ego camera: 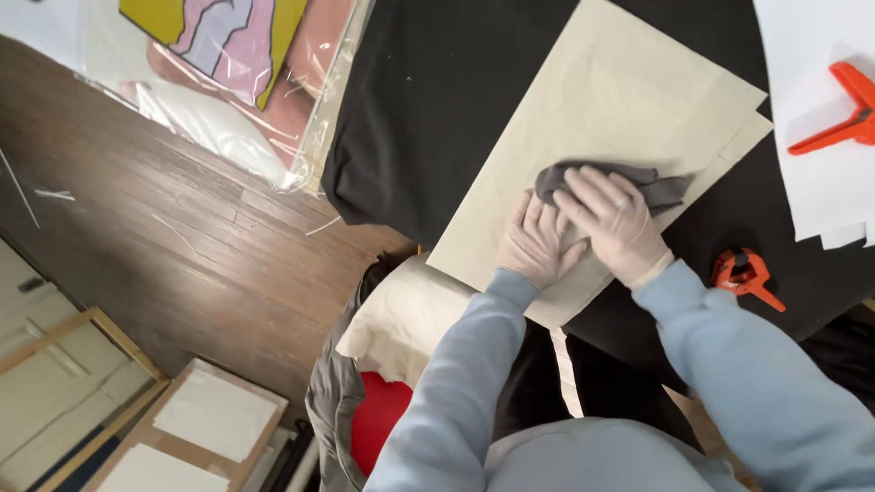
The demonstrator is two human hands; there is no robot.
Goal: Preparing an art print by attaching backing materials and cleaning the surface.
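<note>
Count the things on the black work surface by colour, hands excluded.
Orange clamps: 2
Beige sheet: 1
Grey cloth: 1, under the right hand, beside the left hand
White paper stack: 1
Total: 5

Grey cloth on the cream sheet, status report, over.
Right hand pressing grey cloth onto cream sheet. Left hand flat beside it. Orange clamps clear, off sheet.

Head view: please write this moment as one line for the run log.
left hand: flat on beige sheet | right hand: pressing grey cloth on sheet | sheet on black fabric | orange clamp nearby
</note>
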